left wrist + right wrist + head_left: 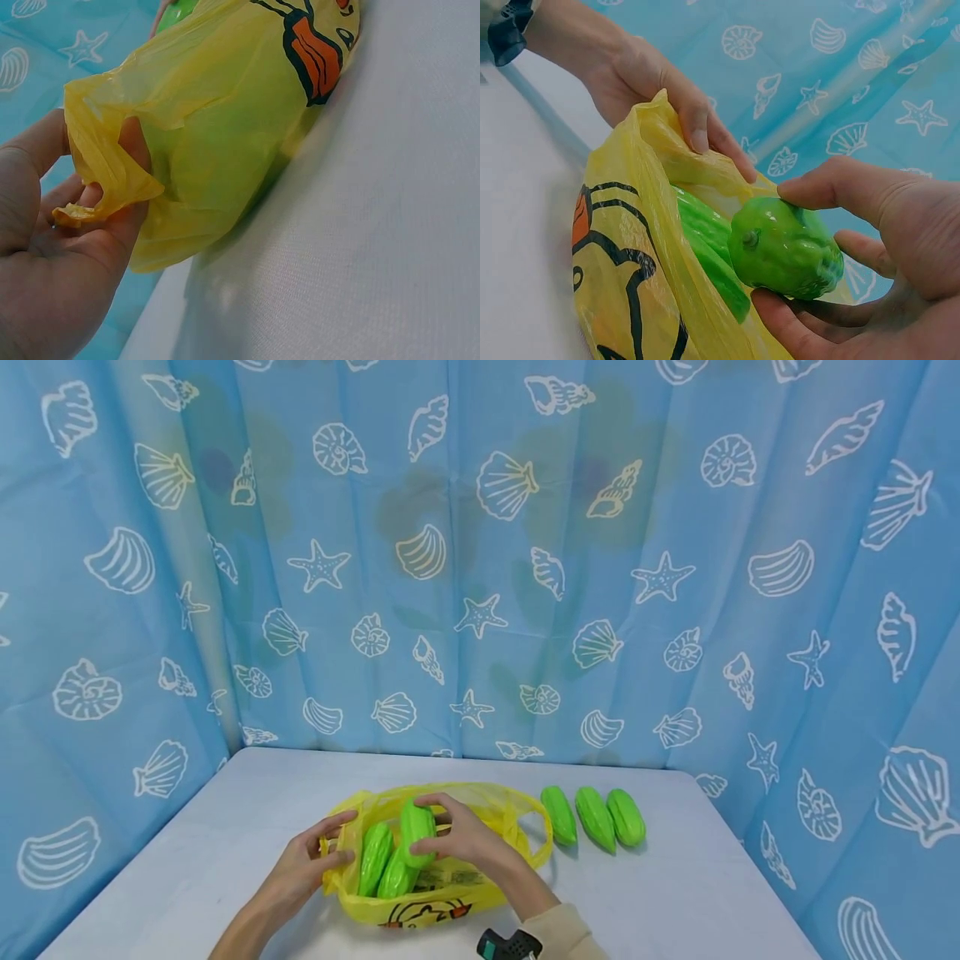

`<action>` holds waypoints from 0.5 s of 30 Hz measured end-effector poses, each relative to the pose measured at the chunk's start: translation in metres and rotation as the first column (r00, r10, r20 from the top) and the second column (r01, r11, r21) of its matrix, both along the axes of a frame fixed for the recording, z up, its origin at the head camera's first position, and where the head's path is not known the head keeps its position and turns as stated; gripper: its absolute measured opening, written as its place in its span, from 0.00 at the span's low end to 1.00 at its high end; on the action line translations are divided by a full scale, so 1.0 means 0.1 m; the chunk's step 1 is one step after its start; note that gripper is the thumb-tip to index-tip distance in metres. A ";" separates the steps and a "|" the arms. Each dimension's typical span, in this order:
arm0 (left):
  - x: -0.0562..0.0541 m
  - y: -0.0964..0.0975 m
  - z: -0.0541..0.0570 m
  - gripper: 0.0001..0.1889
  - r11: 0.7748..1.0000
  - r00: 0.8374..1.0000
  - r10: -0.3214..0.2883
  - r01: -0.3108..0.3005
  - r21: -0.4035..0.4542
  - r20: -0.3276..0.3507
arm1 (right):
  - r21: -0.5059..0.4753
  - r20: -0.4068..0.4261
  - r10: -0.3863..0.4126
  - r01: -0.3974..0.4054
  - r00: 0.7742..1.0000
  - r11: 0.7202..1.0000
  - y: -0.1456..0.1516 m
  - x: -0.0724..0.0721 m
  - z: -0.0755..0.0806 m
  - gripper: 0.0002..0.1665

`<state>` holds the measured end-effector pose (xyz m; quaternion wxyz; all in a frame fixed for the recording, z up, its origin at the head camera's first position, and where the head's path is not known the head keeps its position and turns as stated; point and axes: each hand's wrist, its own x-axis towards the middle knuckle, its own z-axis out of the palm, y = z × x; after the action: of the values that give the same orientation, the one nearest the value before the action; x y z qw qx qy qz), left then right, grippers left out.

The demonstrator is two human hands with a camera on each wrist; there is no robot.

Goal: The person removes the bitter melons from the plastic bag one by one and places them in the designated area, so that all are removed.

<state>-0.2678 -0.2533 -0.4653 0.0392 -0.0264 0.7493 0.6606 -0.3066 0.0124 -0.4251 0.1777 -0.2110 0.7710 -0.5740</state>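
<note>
Holding a gourd (pixel 417 833) right at the mouth of the bag (pixel 360 907) looks like the step in hand. The right hand (pixel 468 837) has it pinched between thumb and fingers, and the left hand (pixel 303 862) grips the bag's edge, plastic caught between thumb and fingers. Honestly can't tell if the gourd's headed in or out. If it's in, the next move calls for lowering it and letting go; if it's out, lift it clear of the rim and lay it by the others on the table (pixel 187 847). Either way I'd want that edge held wide, since thin plastic could snag.

Count: one bag, six gourds that I can see. One's in the right hand, two gourds (pixel 375 858) (pixel 398 877) lie inside the bag, and three gourds (pixel 558 816) (pixel 595 819) (pixel 626 817) sit in a row just right of it. Could be more hidden, can't tell.
</note>
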 end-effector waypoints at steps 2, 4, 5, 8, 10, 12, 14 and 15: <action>0.00 0.00 0.00 0.35 1.000 1.000 0.000 0.000 -0.001 -0.004 | 0.003 -0.003 0.005 -0.005 1.000 1.000 0.04 0.02 0.01 0.38; 0.00 0.00 0.00 0.35 1.000 1.000 -0.002 0.002 -0.001 -0.007 | 0.007 -0.003 0.003 -0.003 1.000 1.000 0.07 0.04 0.01 0.38; 0.00 0.00 -0.01 0.35 1.000 1.000 -0.003 0.003 0.000 -0.008 | 0.009 -0.005 0.001 -0.001 1.000 1.000 0.08 0.04 0.00 0.38; -0.01 0.00 -0.01 0.35 1.000 1.000 0.002 -0.002 -0.005 -0.006 | 0.009 -0.005 0.002 -0.002 1.000 1.000 0.12 0.05 -0.01 0.37; -0.01 0.00 -0.01 0.35 1.000 1.000 0.008 -0.009 -0.012 -0.003 | 0.008 -0.004 0.001 -0.001 1.000 1.000 0.14 0.06 -0.01 0.37; -0.01 0.00 -0.01 0.35 1.000 1.000 0.017 -0.017 -0.020 0.001 | 0.003 -0.004 0.005 -0.005 1.000 1.000 0.17 0.07 -0.01 0.37; -0.01 0.00 -0.01 0.35 0.999 1.000 0.022 -0.022 -0.024 0.003 | 0.007 -0.011 0.008 -0.008 1.000 1.000 0.20 0.08 -0.01 0.37; -0.01 0.00 -0.01 0.35 0.999 1.000 0.024 -0.024 -0.023 0.004 | 0.005 -0.015 0.013 -0.013 1.000 1.000 0.22 0.09 -0.01 0.38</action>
<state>-0.2691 -0.2529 -0.4665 0.0327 -0.0372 0.7565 0.6521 -0.2975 0.0345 -0.4261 0.1762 -0.2199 0.7723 -0.5693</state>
